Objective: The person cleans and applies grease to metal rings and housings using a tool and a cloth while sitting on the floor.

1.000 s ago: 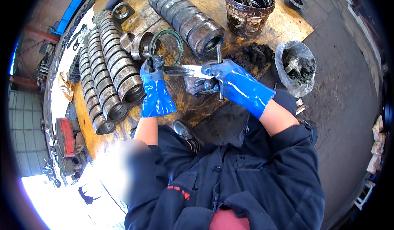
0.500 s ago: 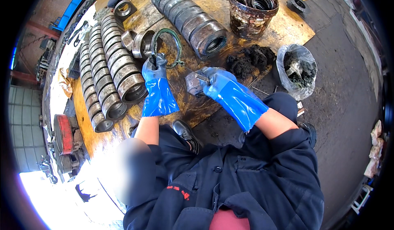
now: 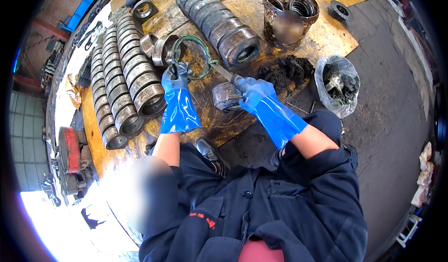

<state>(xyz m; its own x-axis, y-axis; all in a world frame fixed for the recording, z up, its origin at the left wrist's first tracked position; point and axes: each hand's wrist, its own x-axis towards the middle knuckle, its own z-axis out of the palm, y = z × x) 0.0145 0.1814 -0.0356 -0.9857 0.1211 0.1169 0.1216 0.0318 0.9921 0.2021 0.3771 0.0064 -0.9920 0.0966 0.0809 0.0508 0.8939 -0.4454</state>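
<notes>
Blown-out white glare (image 3: 51, 229) at lower left

Blue-gloved hands (image 3: 176, 76) (image 3: 256, 94): greenish ring (image 3: 206, 56) in the left, flat blade (image 3: 222, 71) in the right.

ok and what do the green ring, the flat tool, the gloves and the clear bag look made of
Ring: perhaps metal; a slick greenish film obscures it.
Flat tool: likely bare steel, from its grey sheen.
Gloves: rubber or plastic coating, glossy blue and creasing.
Bag: likely plastic, see-through and crinkled.

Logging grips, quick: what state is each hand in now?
Left hand: closed, holding the greenish ring.
Right hand: closed, holding a flat metal tool.
</notes>
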